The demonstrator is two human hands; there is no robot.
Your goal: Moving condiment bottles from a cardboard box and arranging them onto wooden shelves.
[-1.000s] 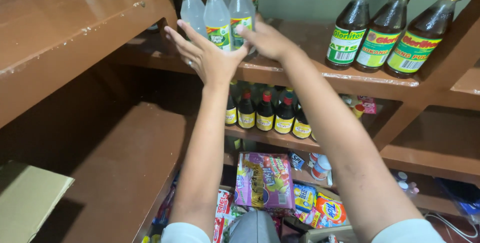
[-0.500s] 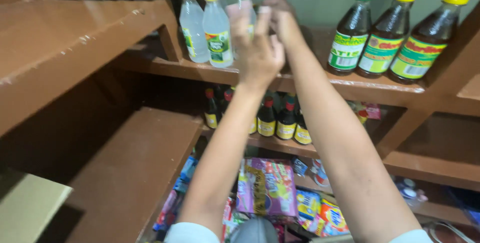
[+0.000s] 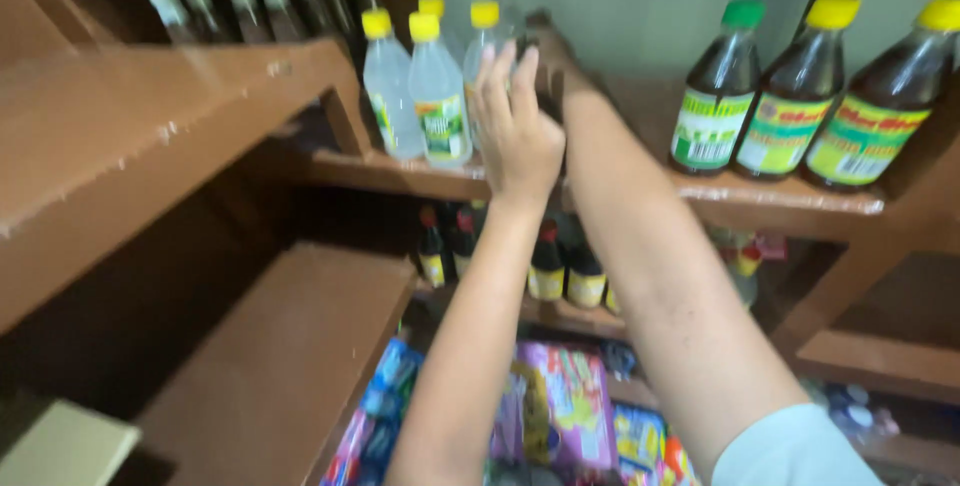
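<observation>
Both arms raised to the upper shelf [image 3: 400, 171]. Left hand [image 3: 515, 131] flat against a clear bottle [image 3: 482, 66] with a yellow cap, fingers [image 3: 492, 76] straight, not closed round it. Right hand [image 3: 548, 56] at 1 o'clock of the left, reaching behind; grip impossible to tell. Two more clear bottles [image 3: 415, 86] at 9 o'clock, dark bottles [image 3: 800, 96] at 3 o'clock.

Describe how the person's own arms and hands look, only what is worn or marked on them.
Both forearms are bare from the wrist down to short, pale light-blue sleeves; the right sleeve shows at the bottom edge. The left hand wears no glove, and no watch or bracelet shows at its wrist. The right hand is blurred and partly hidden behind the left, so rings or marks there cannot be made out.
</observation>
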